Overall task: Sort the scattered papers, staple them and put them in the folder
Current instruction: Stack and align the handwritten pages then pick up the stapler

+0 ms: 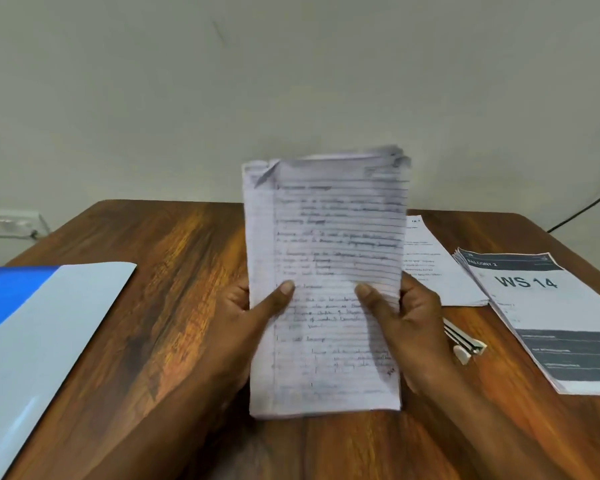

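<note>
A stack of lined handwritten papers stands upright on its bottom edge on the wooden table, its top blurred. My left hand grips its left side, thumb across the front sheet. My right hand grips the right side the same way. A blue folder lies at the left of the table. A white stapler lies just right of my right hand, partly hidden behind it.
A printed stack headed "WS 14" lies at the right edge. Another printed sheet lies behind it, partly hidden by the held papers. A wall socket sits at the far left, a dark cable at the far right.
</note>
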The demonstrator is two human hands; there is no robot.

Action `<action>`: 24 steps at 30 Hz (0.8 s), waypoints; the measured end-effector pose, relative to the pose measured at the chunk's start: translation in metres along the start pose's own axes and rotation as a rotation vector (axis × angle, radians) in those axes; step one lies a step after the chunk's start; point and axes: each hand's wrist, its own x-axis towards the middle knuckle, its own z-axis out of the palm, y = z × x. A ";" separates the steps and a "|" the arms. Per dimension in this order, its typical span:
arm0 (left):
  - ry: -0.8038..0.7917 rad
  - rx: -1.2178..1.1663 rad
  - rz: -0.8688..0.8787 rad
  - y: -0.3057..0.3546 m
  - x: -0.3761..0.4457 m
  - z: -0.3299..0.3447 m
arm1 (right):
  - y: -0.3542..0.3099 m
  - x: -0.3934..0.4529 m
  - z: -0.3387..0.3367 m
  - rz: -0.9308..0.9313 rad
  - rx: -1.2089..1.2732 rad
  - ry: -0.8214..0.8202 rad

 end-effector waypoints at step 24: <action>-0.073 0.302 0.231 -0.016 -0.006 0.009 | 0.002 -0.008 0.010 -0.022 0.015 -0.013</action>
